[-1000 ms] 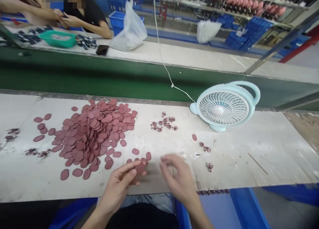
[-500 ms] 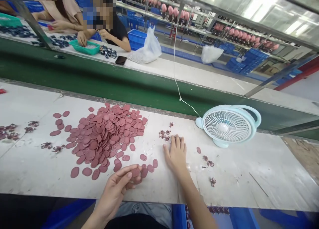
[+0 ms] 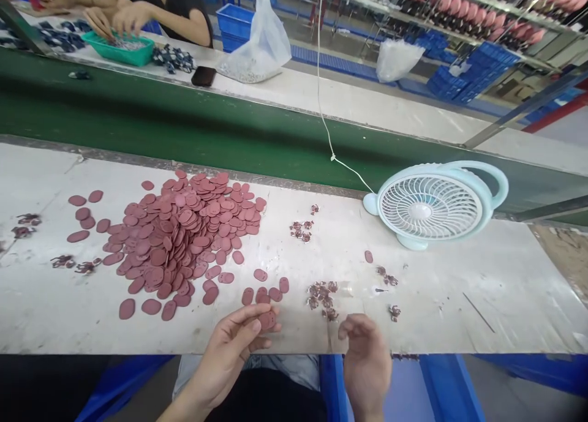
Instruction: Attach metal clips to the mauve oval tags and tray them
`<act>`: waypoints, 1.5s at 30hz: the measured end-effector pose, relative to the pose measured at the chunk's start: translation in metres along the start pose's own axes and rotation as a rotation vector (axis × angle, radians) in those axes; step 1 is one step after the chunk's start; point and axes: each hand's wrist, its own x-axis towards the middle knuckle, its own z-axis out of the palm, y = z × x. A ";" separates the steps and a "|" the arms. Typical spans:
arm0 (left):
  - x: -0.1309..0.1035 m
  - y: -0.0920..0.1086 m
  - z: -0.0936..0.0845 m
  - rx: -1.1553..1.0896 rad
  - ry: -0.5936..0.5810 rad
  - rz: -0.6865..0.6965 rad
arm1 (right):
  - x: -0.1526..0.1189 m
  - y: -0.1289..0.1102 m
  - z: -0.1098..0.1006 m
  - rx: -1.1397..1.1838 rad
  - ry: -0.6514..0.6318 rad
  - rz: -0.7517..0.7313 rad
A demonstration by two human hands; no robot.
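Between the thumb and fingers of my left hand [image 3: 229,348] is a flat, reddish oval disc [image 3: 266,320] with small holes, held above the table's near edge. My right hand [image 3: 366,357] is raised at that same edge, its fingers curled in and slightly blurred; whatever they may hold is hidden. Just beyond it lies a cluster of small dark-brown, claw-like parts [image 3: 322,296]. A large heap of the same reddish discs [image 3: 179,232] covers the table left of centre. Several loose discs [image 3: 274,294] rest just past my left hand.
A light-blue fan [image 3: 429,206] stands at the back right, its white cord [image 3: 327,128] running upward. More brown parts [image 3: 302,230] lie in scattered groups. Below the table edge is a blue bin [image 3: 450,385]. Across a green divider [image 3: 220,134], other people work by a green basket [image 3: 122,53].
My right hand has lifted off the brown parts and come back to the near edge, fingers now curled; a cluster shows where it was. My left hand still holds the disc. The view has tilted down.
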 end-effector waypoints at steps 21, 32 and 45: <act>0.000 -0.031 0.016 -0.107 -0.350 -0.127 | 0.004 -0.053 0.004 0.586 -0.240 0.547; -0.001 -0.046 0.030 -0.029 -0.430 -0.093 | -0.017 -0.045 0.006 0.414 -0.144 0.516; -0.008 -0.054 0.033 -0.163 -0.349 -0.110 | -0.037 -0.054 0.033 0.143 0.039 -0.078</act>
